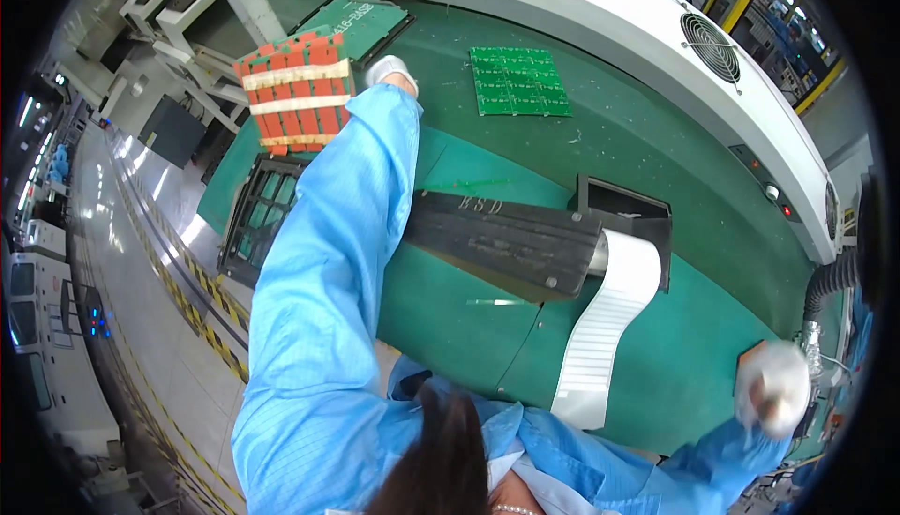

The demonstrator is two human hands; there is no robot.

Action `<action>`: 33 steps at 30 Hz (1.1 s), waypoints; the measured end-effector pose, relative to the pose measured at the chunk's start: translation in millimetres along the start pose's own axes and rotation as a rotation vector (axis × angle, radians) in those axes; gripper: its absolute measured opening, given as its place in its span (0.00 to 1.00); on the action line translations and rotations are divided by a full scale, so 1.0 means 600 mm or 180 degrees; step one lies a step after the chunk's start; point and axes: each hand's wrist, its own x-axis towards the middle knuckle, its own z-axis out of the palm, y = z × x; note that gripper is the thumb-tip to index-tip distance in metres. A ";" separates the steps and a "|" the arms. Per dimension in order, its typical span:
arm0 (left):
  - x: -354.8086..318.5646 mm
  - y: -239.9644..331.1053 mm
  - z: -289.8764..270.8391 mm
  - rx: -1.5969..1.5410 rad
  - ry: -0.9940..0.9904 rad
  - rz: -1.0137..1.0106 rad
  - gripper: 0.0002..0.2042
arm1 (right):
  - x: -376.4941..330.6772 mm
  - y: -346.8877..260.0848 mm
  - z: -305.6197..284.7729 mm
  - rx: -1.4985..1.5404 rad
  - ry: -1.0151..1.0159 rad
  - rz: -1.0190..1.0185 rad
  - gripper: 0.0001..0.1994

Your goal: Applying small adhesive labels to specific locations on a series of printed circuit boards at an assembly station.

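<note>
- Orange-red block [292, 119] with pale bands is sitting in the upper left of the frame, its bands running nearly sideways.
- Left hand [392, 73], white-covered, is lying just right of it, far nearer than the other.
- Green circuit panel [520, 82] is lying top centre, right of that hand and apart, long axis running across.
- Right hand [773, 393] is blurring at lower right; I cannot tell either hand's finger state.

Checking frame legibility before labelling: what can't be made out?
All in the head view:
- Right hand: motion-blurred; hold unclear.
- Left hand: grip hidden behind the hand itself.
- Black slotted frame: right part covered by the left sleeve.
- White strip: markings too small.
</note>
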 end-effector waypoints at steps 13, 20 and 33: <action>0.273 -0.230 -0.043 -0.4323 0.0882 -0.3588 0.22 | -0.191 0.086 0.092 0.2027 0.3864 0.0934 0.19; 0.224 0.027 -0.012 -0.6499 0.1560 -0.2586 0.24 | -0.154 0.061 0.094 0.2129 0.3959 0.1312 0.18; 0.045 0.111 -0.034 -0.6584 0.0920 -0.1383 0.16 | -0.171 0.065 0.125 0.1659 0.4077 0.1227 0.20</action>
